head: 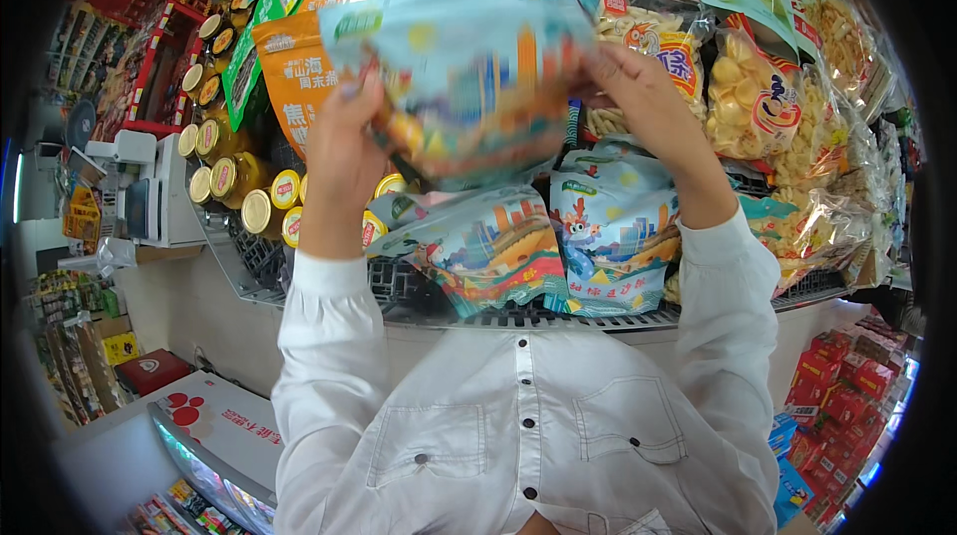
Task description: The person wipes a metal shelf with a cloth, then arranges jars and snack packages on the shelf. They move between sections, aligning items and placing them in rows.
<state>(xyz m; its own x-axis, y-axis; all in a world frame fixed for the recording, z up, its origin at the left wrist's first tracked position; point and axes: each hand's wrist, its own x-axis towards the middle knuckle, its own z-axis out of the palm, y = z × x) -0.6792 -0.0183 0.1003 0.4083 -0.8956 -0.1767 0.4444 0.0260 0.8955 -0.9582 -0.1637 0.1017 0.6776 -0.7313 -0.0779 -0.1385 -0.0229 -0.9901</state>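
Between my two hands is a light blue snack pouch (463,71), blurred by motion and printed with a city scene. My left hand (348,138) grips its left edge, and my right hand (624,82) grips its right edge. Below it, two similar blue pouches rest on the front of the black slatted shelf (523,318): a tilted left pouch (493,243) and a more upright right pouch (613,228). An orange pouch (288,71) stands behind my left hand. The held pouch hides part of the goods behind it.
Lidded glass jars (239,176) stand in rows at the left. Clear bags of puffed snacks (755,94) fill the right side of the shelf. A white printer-like machine (131,153) sits on a counter far left. Red boxes (837,400) are stacked at the lower right.
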